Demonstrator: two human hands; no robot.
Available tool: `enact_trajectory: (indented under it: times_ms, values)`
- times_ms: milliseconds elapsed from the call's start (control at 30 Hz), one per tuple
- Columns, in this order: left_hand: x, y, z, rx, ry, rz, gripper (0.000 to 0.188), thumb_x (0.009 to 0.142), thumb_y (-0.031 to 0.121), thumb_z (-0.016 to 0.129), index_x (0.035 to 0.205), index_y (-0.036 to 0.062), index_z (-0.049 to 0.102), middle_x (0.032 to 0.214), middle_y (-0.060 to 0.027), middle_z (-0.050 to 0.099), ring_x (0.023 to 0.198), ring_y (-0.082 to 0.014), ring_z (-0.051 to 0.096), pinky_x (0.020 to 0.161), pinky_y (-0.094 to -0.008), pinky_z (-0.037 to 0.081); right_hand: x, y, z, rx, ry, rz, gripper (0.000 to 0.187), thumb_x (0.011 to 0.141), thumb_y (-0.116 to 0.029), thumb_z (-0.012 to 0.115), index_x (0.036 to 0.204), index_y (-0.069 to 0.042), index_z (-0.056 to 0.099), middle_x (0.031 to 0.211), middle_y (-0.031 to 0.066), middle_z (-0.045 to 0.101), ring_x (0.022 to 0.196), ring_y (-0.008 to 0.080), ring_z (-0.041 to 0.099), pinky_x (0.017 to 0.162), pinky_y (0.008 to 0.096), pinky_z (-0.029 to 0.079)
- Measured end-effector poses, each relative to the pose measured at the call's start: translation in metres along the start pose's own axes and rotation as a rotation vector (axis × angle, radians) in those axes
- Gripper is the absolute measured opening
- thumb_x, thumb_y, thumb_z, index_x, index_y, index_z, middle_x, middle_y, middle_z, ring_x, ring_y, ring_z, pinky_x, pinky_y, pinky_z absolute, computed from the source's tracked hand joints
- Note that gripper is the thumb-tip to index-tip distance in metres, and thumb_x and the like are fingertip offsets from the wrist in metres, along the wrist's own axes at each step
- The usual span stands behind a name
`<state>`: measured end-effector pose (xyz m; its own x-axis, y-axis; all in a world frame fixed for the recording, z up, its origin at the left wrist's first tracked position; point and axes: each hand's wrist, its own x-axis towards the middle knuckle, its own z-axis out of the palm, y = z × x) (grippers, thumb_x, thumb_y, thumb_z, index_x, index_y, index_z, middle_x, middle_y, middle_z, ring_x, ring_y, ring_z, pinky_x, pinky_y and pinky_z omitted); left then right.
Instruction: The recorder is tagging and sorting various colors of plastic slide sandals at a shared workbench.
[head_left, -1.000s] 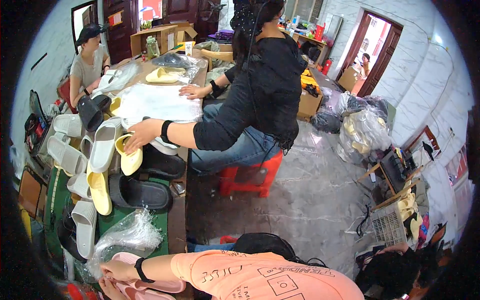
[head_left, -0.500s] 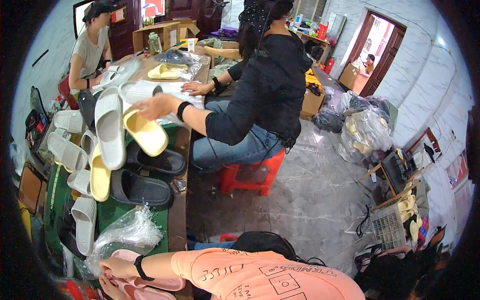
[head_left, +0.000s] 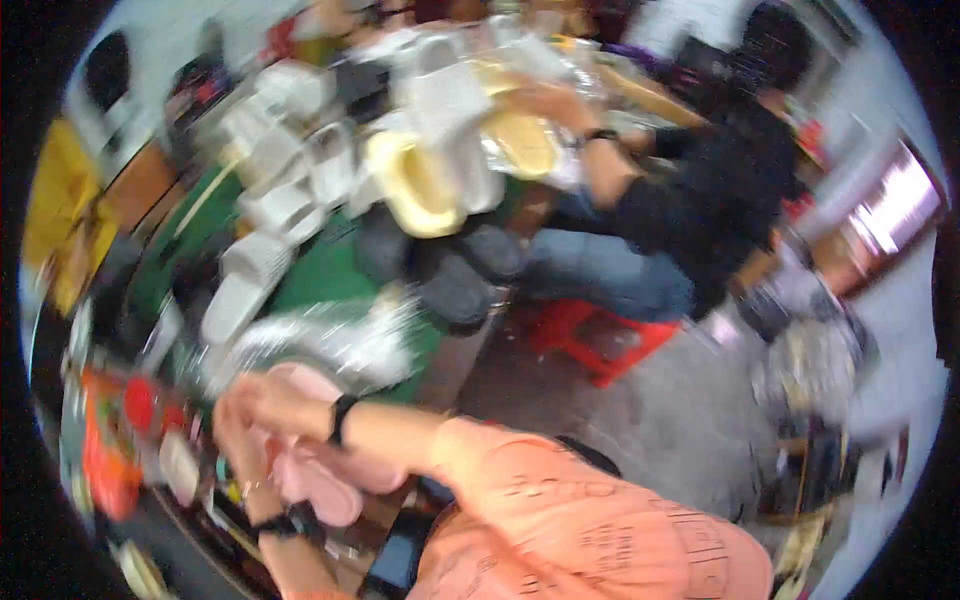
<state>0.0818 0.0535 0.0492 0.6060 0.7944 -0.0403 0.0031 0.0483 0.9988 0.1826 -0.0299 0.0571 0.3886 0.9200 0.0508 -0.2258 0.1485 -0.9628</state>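
Seeing green table [head_left: 315,272] carrying clear plastic bag [head_left: 365,340], pink slippers [head_left: 318,487] at near edge, right grip [head_left: 288,406] and left grip [head_left: 240,445] close together near them, too blurred to tell whether wide, narrow or holding anything.

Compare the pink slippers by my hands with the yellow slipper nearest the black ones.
The pink slippers are pale pink, while the yellow slipper is light yellow. Your left hand and right hand are at the pink slippers, well away from the yellow slipper. Both look single-colored, though blurred.
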Motion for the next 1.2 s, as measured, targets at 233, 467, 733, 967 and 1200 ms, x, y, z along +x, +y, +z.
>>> enact_trajectory:
  times_ms: [233, 467, 733, 967, 1200]
  values:
    - [0.006, -0.006, 0.012, 0.168, 0.124, 0.1, 0.023, 0.088, 0.017, 0.046, 0.087, -0.0018, 0.059, 0.07, 0.0004, 0.055, 0.058, -0.0061, 0.047, 0.052, -0.02, 0.039, 0.01, 0.006, -0.011, -0.353, 0.116, -0.145, 0.016, 0.08, -0.015, 0.054, 0.084, -0.001, 0.057, 0.073, 0.0122, 0.061, 0.065, 0.017, 0.058, 0.06, 0.0288, 0.045]
    - [-0.001, -0.01, 0.005, -0.098, 0.078, 0.025, 0.018, 0.089, 0.012, 0.045, 0.09, 0.0008, 0.058, 0.068, 0.0038, 0.048, 0.058, -0.0037, 0.041, 0.053, -0.0168, 0.034, 0.01, 0.014, -0.008, -0.42, 0.097, -0.159, 0.013, 0.079, -0.012, 0.056, 0.081, 0.001, 0.055, 0.07, 0.0103, 0.06, 0.062, 0.0131, 0.056, 0.059, 0.0258, 0.044]
    - [0.0, -0.008, 0.001, -0.12, 0.078, 0.007, 0.018, 0.089, 0.012, 0.045, 0.092, 0.0011, 0.058, 0.068, 0.0043, 0.047, 0.057, -0.0028, 0.04, 0.052, -0.0163, 0.033, 0.013, 0.014, -0.005, -0.459, 0.103, -0.164, 0.01, 0.078, -0.01, 0.055, 0.079, 0.001, 0.055, 0.067, 0.0085, 0.059, 0.06, 0.0116, 0.055, 0.056, 0.0255, 0.043]
    - [0.017, -0.037, -0.003, 0.351, 0.036, 0.372, 0.026, 0.088, 0.021, 0.045, 0.081, -0.0007, 0.056, 0.073, -0.0048, 0.056, 0.064, -0.0113, 0.051, 0.055, -0.0251, 0.041, 0.006, 0.007, -0.008, -0.031, 0.1, 0.002, 0.013, 0.076, -0.009, 0.047, 0.078, -0.002, 0.059, 0.065, 0.0086, 0.057, 0.064, 0.0145, 0.055, 0.055, 0.0292, 0.045]
    - [0.004, 0.0, 0.013, 0.146, 0.113, -0.015, 0.024, 0.089, 0.015, 0.043, 0.104, -0.0029, 0.049, 0.077, -0.0014, 0.049, 0.066, -0.0082, 0.044, 0.057, -0.0207, 0.036, 0.012, 0.02, -0.009, -0.437, 0.24, -0.276, 0.012, 0.07, -0.01, 0.052, 0.072, 0.002, 0.054, 0.066, 0.0197, 0.056, 0.059, 0.0293, 0.055, 0.054, 0.0373, 0.042]
